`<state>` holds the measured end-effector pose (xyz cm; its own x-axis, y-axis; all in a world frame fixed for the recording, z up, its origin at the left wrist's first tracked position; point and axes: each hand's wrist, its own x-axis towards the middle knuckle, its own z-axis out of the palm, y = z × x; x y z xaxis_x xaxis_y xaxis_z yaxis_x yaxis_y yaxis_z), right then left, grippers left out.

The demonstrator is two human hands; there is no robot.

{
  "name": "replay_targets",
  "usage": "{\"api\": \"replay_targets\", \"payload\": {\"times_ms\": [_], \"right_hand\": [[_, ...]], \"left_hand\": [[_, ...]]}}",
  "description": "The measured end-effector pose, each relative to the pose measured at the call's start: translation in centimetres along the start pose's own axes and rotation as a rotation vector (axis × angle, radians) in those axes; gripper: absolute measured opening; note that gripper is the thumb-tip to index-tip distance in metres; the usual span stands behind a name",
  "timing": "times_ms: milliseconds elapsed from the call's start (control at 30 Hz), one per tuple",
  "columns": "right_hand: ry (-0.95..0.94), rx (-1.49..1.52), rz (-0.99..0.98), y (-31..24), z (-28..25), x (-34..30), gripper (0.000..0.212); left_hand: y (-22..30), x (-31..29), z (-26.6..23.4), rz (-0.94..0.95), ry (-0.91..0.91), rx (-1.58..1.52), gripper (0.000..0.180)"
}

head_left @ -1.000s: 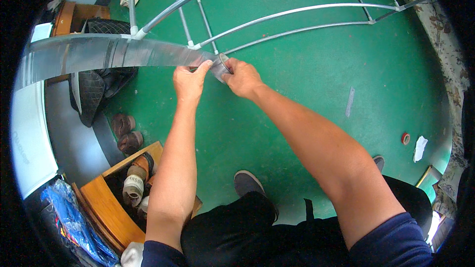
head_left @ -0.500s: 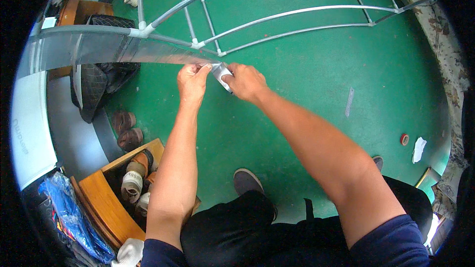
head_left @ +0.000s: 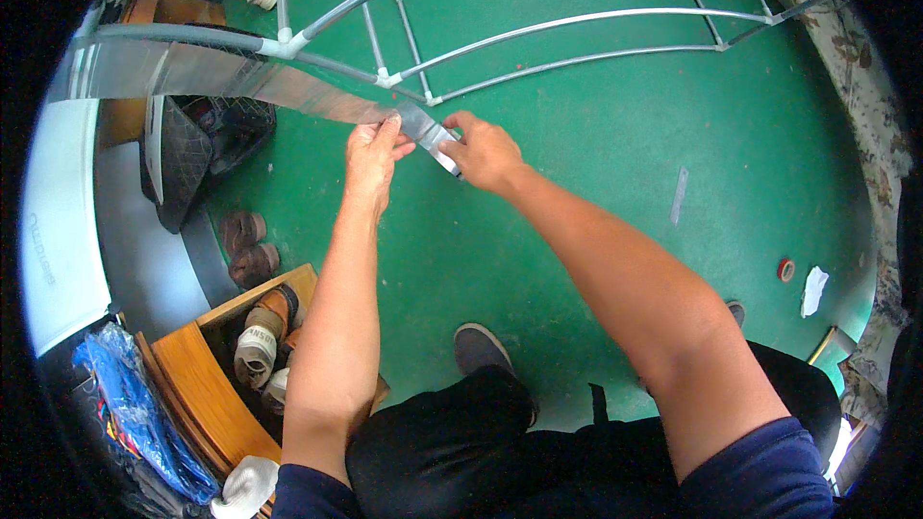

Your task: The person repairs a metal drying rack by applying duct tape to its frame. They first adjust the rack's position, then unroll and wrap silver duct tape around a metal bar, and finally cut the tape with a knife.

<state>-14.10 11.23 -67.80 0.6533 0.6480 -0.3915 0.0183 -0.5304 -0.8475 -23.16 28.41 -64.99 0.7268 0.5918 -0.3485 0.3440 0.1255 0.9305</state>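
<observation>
A long, shiny, see-through grey strip (head_left: 260,85) runs from the upper left, just below the near tube of a metal tube frame (head_left: 356,10), to my hands. My left hand (head_left: 370,159) pinches it between thumb and fingers near its right part. Beyond that pinch the strip's silvery end piece (head_left: 420,123) slants down to the right. My right hand (head_left: 486,154) is closed on this end, thumb on top and index finger lifted off. Both hands are in mid-air above the floor, close to the frame's white corner joints (head_left: 386,79).
At lower left stands a wooden drawer (head_left: 216,380) with shoes, beside a blue plastic bag (head_left: 144,413). Brown shoes (head_left: 252,264) and a black quilted bag (head_left: 197,154) lie farther up. On the green floor to the right are a ruler-like strip (head_left: 679,197), a tape roll (head_left: 786,270) and white paper (head_left: 814,291).
My hands have drawn slightly apart, so more of the silvery end shows between them. My right index finger has lifted. The strip now sags and twists more on the left.
</observation>
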Motion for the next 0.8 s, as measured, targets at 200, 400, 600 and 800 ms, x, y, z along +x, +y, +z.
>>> {"api": "replay_targets", "payload": {"times_ms": [200,400,600,800], "right_hand": [[-0.053,0.068,0.020,1.5,0.4,0.2,0.043],[-0.038,0.117,0.033,1.6,0.2,-0.5,0.035],[0.017,0.204,-0.030,1.4,0.5,-1.1,0.025],[0.139,0.310,-0.163,1.7,1.8,-2.4,0.021]], "left_hand": [[0.2,-1.0,1.0,0.010,-0.059,0.011,0.018],[0.1,-1.3,0.7,0.043,-0.113,0.052,0.020],[-0.2,-1.5,-0.9,0.034,-0.216,0.160,0.028],[-0.2,-3.9,-0.1,0.093,-0.287,0.239,0.031]]}}
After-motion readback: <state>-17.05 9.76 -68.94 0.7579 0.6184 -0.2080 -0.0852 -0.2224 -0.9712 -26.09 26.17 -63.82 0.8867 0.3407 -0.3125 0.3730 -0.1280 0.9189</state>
